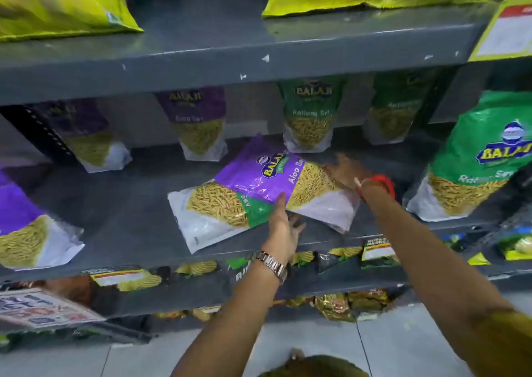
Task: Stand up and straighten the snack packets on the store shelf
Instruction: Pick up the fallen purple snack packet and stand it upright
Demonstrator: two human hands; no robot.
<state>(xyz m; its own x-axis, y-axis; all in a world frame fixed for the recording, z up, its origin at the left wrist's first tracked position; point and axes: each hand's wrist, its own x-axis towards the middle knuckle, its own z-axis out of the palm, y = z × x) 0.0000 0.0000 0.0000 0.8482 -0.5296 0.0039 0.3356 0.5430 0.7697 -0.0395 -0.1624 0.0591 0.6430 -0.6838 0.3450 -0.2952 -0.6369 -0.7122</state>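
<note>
Two packets lie flat and overlapping on the middle shelf [121, 212], right in front of the hands: a purple packet [267, 175] on top, and a green-cornered packet [213, 215] under it, nearer the shelf edge. The purple one's long axis runs slantwise, its top up and to the left toward the back of the shelf, its white base down and to the right. The left hand [283, 224] is at the near edge where the two overlap, fingers spread loosely, the thumb on the purple face and the rest apparently slipped beneath; it looks like the start of a hold, not a firm one. The right hand [349, 169], blurred, reaches over the purple packet's right end, and I cannot tell whether it grips anything. Both are about equally close, so raising the top end probably falls to the two together

Readable print: "BALAJI" and "Aloo Sev" on the purple packet; "BALAJI" and "Ratlami Sev" on an upright green packet [312, 114] behind
</note>
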